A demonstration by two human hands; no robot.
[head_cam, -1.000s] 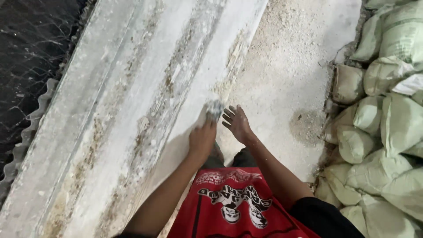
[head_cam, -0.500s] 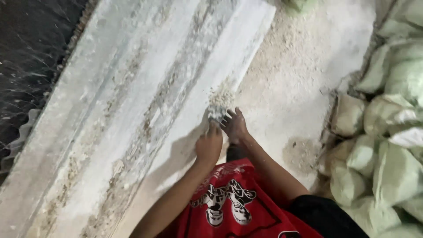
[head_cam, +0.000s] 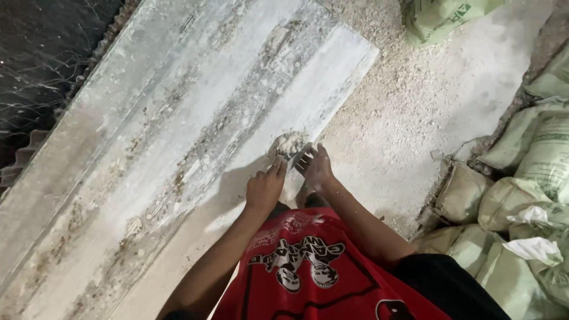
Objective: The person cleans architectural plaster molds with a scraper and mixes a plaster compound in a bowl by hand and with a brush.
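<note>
Both hands had drawn together at the edge of the slab [head_cam: 195, 148], closer than a second earlier, when they sat a little apart with the right one spread flat. Now the left hand [head_cam: 265, 188] was curled, its fingers bent toward a small clump [head_cam: 288, 143] of pale, crumbly material at the slab's near edge — touching it or just short of it, I could not tell which. The right hand [head_cam: 316, 168] was half open, fingers loosely extended and angled toward the same clump from the other side, not closed on anything that showed.

The clump lay on the long light strip of the slab, just beyond the fingertips, between the two hands. It read larger and more heaped than in the earlier views — in my judgement, loose material had been gathered there rather than scattered, so the work looked to be at the scraping-together stage.

Gritty powder covered the floor [head_cam: 415, 112] to the right, and greenish sacks [head_cam: 521, 195] were piled well apart along that side.
</note>
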